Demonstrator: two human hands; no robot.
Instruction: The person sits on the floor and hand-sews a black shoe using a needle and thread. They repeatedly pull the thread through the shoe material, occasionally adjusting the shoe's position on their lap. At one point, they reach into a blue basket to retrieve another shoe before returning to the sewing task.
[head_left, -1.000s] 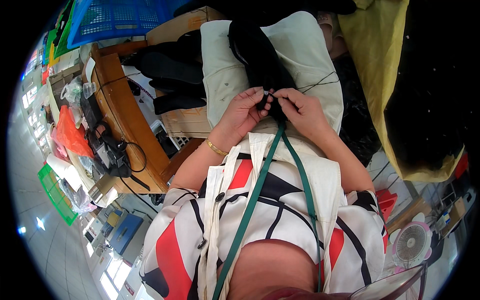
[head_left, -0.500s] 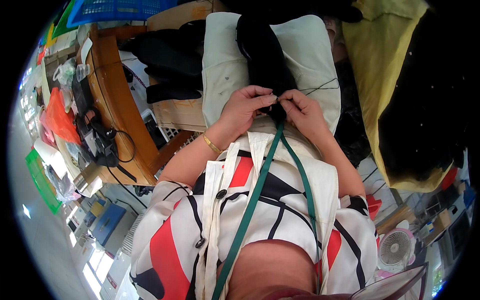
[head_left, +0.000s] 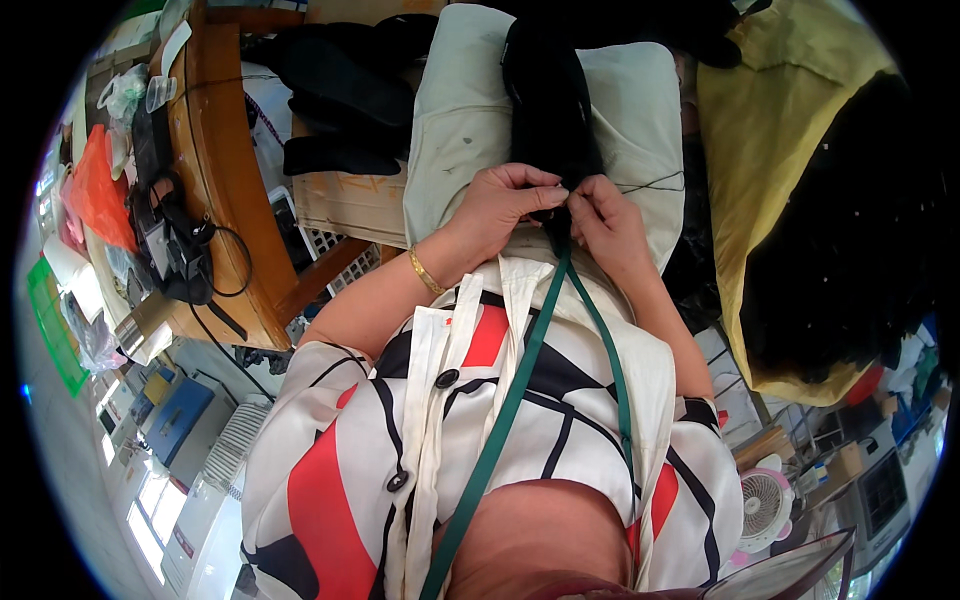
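Note:
A long, soft black fabric piece (head_left: 548, 95) lies lengthwise over the pale cloth (head_left: 455, 110) on my lap. At its near end my left hand (head_left: 505, 208) is closed, thumb and forefinger pinched, with the black fabric under its fingers. My right hand (head_left: 610, 225) meets it there, its fingertips also pinched together; what they hold is too small to make out. A thin dark thread (head_left: 655, 182) runs out from beside my right hand across the pale cloth. A green lanyard (head_left: 530, 365) hangs down toward the hands.
Several black padded pieces (head_left: 345, 95) lie on a cardboard box (head_left: 350, 205) to the left, beside a wooden table (head_left: 225, 150). At right stands a large yellow sack (head_left: 735, 150) holding black material. A pink-and-white fan (head_left: 765, 505) is at lower right.
Both hands have shifted slightly right in the picture while staying pinched together at the black piece. The view has tilted a little, and the thread now lies straighter.

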